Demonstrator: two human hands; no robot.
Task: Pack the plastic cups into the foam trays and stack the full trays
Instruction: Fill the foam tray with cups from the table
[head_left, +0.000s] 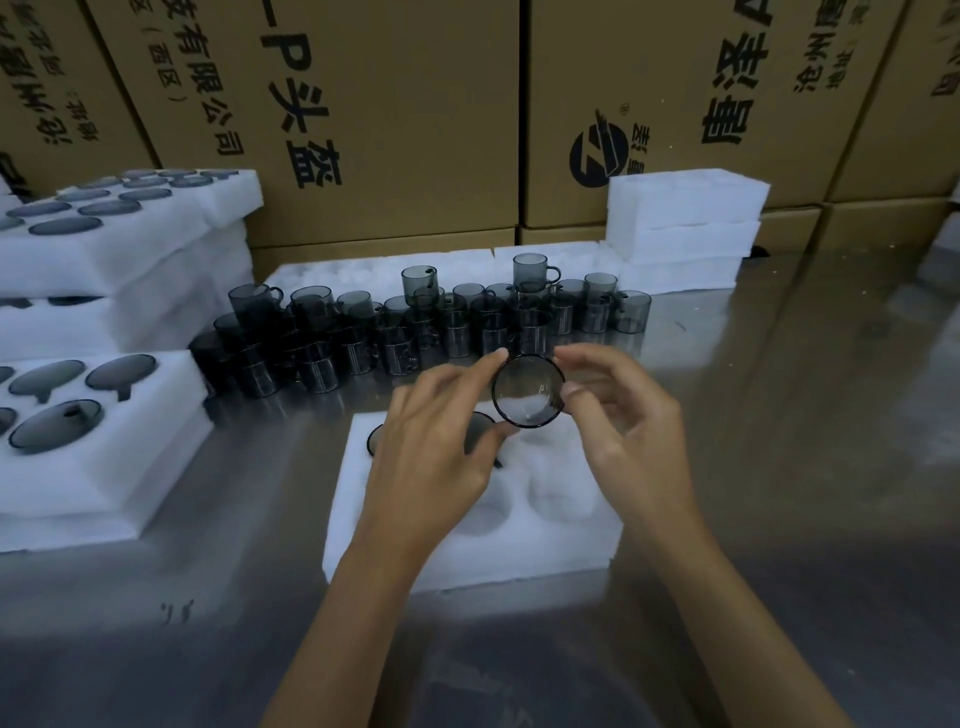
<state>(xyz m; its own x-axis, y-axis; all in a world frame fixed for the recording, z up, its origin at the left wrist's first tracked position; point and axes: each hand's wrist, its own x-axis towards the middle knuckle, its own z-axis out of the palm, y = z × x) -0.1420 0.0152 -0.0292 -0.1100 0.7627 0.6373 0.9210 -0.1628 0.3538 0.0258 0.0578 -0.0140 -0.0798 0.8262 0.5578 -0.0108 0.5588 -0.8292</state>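
Just above the centre of the frame both hands hold one smoky plastic cup (529, 391) over the foam tray (415, 551) on the steel worktop (779, 467). The left hand (436, 457) pinches its rim from the left, forefinger on top and thumb beneath; the fingers (576, 358) of the right hand (628, 441) curl round the other side, so the cup hangs mouth-up between them, probably so it can be turned until its handle suits the slot cut in the pocket. It sits over the tray's upper right pocket, not yet seated. A second cup (376, 434) already rests in the upper left pocket, mostly hidden under the left hand, and the lower pockets look empty, so this tray is barely begun. Behind, across the middle of the frame, the loose cups (415, 332) stand crowded within easy reach, some piled on others. At the left edge, filled trays (104, 447) are stacked in layers, cup mouths showing; at upper right a pile of spare trays (685, 223) waits against the cardboard cartons (415, 104).
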